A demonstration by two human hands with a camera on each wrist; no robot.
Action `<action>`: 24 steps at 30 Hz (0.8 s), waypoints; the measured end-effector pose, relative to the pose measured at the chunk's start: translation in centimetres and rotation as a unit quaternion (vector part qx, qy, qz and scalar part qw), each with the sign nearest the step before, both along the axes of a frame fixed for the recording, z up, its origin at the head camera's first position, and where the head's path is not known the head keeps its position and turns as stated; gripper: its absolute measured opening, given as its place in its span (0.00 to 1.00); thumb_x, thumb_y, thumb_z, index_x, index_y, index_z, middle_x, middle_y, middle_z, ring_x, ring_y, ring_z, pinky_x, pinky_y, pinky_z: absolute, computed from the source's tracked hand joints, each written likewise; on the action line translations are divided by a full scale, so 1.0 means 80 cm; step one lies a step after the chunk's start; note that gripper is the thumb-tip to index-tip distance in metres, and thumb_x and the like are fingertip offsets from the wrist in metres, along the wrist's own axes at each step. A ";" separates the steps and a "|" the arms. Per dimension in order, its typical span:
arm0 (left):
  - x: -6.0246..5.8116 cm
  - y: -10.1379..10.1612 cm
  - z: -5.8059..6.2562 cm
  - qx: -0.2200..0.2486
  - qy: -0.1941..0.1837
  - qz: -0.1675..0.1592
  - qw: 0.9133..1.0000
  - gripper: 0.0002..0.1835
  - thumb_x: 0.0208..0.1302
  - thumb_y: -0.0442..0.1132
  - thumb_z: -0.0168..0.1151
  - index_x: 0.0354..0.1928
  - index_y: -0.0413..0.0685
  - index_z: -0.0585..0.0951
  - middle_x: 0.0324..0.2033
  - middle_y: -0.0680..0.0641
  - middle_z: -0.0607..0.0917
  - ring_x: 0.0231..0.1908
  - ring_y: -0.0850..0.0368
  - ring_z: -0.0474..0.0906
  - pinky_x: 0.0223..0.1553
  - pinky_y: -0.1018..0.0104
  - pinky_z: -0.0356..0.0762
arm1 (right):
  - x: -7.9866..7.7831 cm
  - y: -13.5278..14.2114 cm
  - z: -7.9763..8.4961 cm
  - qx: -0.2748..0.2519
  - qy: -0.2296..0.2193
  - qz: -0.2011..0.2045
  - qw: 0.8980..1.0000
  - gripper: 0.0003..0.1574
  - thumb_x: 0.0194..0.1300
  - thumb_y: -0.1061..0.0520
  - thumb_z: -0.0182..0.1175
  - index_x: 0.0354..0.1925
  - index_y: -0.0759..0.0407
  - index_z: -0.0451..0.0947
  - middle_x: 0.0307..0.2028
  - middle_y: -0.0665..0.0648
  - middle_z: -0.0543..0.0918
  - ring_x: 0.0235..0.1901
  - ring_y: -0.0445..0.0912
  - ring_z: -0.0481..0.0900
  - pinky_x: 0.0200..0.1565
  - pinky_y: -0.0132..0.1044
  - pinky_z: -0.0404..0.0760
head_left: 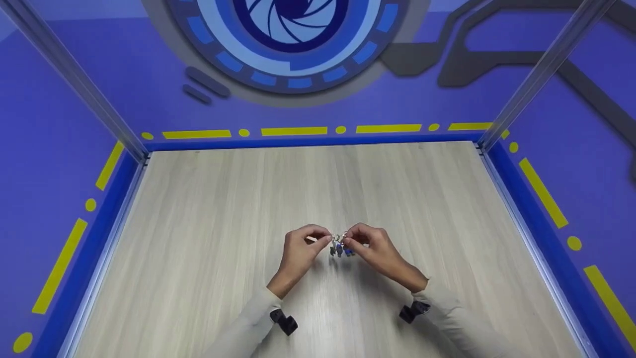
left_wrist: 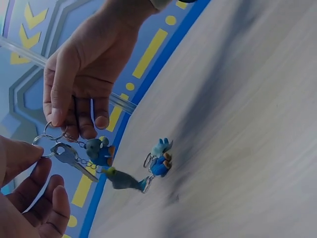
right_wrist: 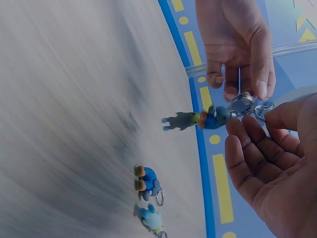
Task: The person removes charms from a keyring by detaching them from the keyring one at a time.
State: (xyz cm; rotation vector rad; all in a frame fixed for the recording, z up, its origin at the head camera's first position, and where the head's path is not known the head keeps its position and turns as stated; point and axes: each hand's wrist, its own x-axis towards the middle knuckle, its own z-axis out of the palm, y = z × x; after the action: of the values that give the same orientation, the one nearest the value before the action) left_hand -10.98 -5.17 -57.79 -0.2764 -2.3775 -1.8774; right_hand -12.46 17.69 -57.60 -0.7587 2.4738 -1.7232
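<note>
Both hands meet above the table's middle. In the head view the left hand (head_left: 299, 253) pinches one side of a key ring, while the right hand (head_left: 380, 251) pinches the other side. A silver key (left_wrist: 68, 155) dangles between them in the left wrist view. From small chains hang a blue-and-grey animal charm (left_wrist: 99, 151) and a grey-green fish-like charm (left_wrist: 124, 179). Apart from these, the right wrist view has a blue charm with orange feet (right_wrist: 147, 179) and a light-blue charm (right_wrist: 151, 218), each with a metal ring; they seem to lie on the table. Fingertips partly cover the ring.
A wood-grain table (head_left: 223, 199) lies beneath the hands. Blue printed panels (head_left: 124, 74) with yellow marks stand at its back and sides, joined by metal posts (head_left: 84, 84). Each sleeve bears a black wrist camera (head_left: 284, 322).
</note>
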 end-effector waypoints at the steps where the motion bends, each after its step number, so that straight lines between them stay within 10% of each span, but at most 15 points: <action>1: 0.000 0.000 -0.001 0.008 -0.007 0.001 1.000 0.01 0.70 0.34 0.77 0.39 0.45 0.92 0.37 0.55 0.93 0.40 0.59 0.87 0.44 0.63 0.84 | 0.000 0.000 -0.001 -0.002 -0.001 0.001 1.000 0.03 0.77 0.65 0.68 0.41 0.60 0.86 0.37 0.55 0.91 0.37 0.44 0.88 0.44 0.34 0.87; 14: 0.005 0.006 -0.013 0.078 -0.053 0.020 0.995 0.04 0.70 0.35 0.74 0.41 0.40 0.92 0.36 0.50 0.91 0.35 0.57 0.85 0.34 0.69 0.82 | 0.004 -0.004 -0.007 -0.011 -0.011 0.012 1.000 0.04 0.78 0.64 0.68 0.41 0.63 0.85 0.38 0.59 0.90 0.35 0.42 0.85 0.39 0.36 0.85; 24: 0.003 0.001 -0.013 0.007 -0.026 -0.011 1.000 0.02 0.71 0.35 0.74 0.41 0.43 0.91 0.38 0.53 0.92 0.42 0.59 0.86 0.43 0.65 0.83 | 0.003 -0.002 -0.001 -0.022 -0.006 0.014 1.000 0.04 0.77 0.68 0.66 0.43 0.63 0.86 0.38 0.62 0.90 0.34 0.47 0.87 0.38 0.32 0.83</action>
State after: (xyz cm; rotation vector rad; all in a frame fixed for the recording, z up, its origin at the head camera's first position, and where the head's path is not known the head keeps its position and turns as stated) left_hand -10.74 -5.08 -58.84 -0.2568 -2.4025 -1.9324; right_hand -12.26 17.50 -57.71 -0.7796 2.4130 -1.7725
